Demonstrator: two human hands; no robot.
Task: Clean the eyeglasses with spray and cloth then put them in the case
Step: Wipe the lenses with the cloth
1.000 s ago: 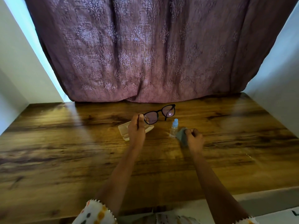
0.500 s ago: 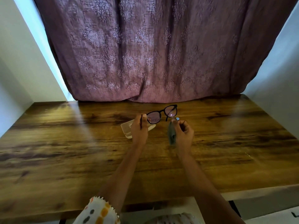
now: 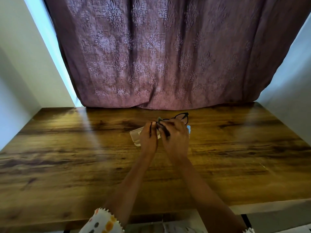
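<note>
Pinching glasses point(image 3: 181, 117) by the temple in left hand point(image 3: 149, 138); right hand point(image 3: 175, 140) clamps cloth point(image 3: 159, 121) onto near lens, frame running left-right, case point(image 3: 135, 134) just below.

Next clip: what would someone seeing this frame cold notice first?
Both hands meet over the middle of the wooden table: the left hand pinches the black eyeglasses by one end while the right hand presses a grey cloth to a lens. A large mauve patterned curtain fills the background, and a pale case lies under the hands.
</note>
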